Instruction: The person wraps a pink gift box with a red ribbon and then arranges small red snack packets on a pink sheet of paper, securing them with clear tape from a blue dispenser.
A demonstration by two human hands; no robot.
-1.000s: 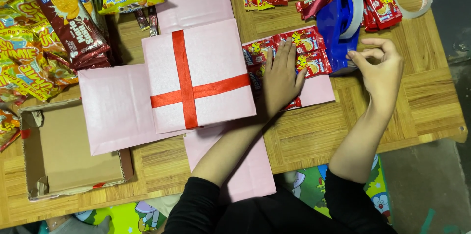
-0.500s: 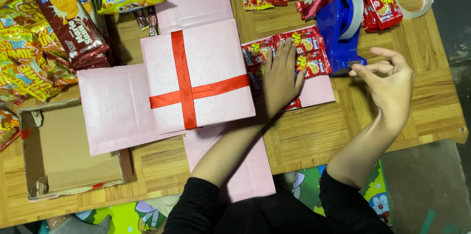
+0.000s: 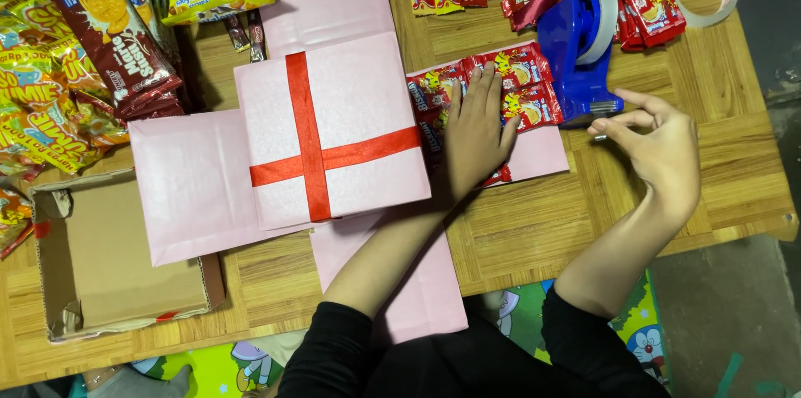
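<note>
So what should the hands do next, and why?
Probably draw the right hand away from the blue tape dispenser to pull out a strip. Its fingertips are pinched right at the cutter, and the left hand lies flat on the red snack packets on the pink flap, holding them in place.

A low wooden table (image 3: 667,223) of parquet-like planks filled most of the view, lit evenly from above. Beneath its near edge lay a bright cartoon-printed play mat (image 3: 642,340) in green and blue. To the right, bare grey floor (image 3: 734,298) showed, dim and dull.
</note>
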